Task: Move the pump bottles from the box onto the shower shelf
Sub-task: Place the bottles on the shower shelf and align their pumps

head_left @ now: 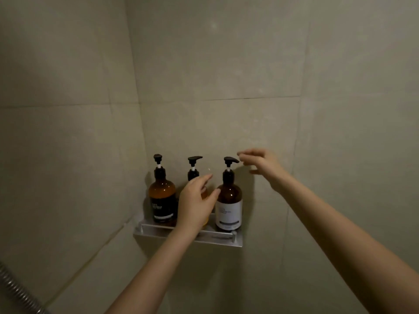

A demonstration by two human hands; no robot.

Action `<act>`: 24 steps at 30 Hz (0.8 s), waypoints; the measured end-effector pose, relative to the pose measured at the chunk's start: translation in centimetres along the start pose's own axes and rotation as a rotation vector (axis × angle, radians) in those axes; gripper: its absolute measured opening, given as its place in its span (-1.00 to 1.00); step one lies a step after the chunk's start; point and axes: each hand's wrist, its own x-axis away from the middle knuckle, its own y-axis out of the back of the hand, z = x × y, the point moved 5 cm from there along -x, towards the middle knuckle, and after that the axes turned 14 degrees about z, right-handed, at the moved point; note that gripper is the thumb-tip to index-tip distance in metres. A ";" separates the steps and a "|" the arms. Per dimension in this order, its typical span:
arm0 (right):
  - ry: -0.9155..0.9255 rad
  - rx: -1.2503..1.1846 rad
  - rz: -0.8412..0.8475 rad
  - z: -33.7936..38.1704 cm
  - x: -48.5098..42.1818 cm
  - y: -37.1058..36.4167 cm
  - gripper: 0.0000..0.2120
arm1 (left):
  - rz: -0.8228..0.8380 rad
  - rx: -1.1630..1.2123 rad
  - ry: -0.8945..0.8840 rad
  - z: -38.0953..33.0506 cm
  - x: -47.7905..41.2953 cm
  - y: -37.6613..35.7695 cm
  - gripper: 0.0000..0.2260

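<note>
**Three pump bottles on the shelf, both hands loose**

The beige tiled shower wall (226,64) fills the view, and a ribbed metal hose (13,288) enters at eight o'clock. At six o'clock the silver metal shelf (217,240) holds three upright bottles. They are the black-labelled amber pump bottle (162,198), the half-hidden middle amber bottle (193,171), and, at its three o'clock, the white-labelled amber pump bottle (229,207).

The left hand (197,205) is in front of the middle bottle, fingers relaxed and gripping nothing. The right hand (260,166) hovers at three o'clock of the black pump head (231,160), fingers loose and empty.

These bottles look rigid, probably weighty and slick when wet. They are best held round the body, not by the thin pump stem.
</note>
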 end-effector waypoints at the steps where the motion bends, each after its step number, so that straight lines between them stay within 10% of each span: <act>1: -0.004 0.009 0.043 0.9 -0.6 0.2 -0.76 | 0.044 0.059 0.035 0.0 -0.4 -0.5 -0.54; 14: -0.363 -0.010 0.327 0.5 -3.5 -1.0 -0.83 | 0.135 0.111 0.188 1.1 -1.1 -3.3 -0.53; 24: -0.434 -0.205 0.188 -0.9 -3.9 -1.7 -0.90 | 0.121 0.072 0.177 1.2 -1.1 -3.1 -0.54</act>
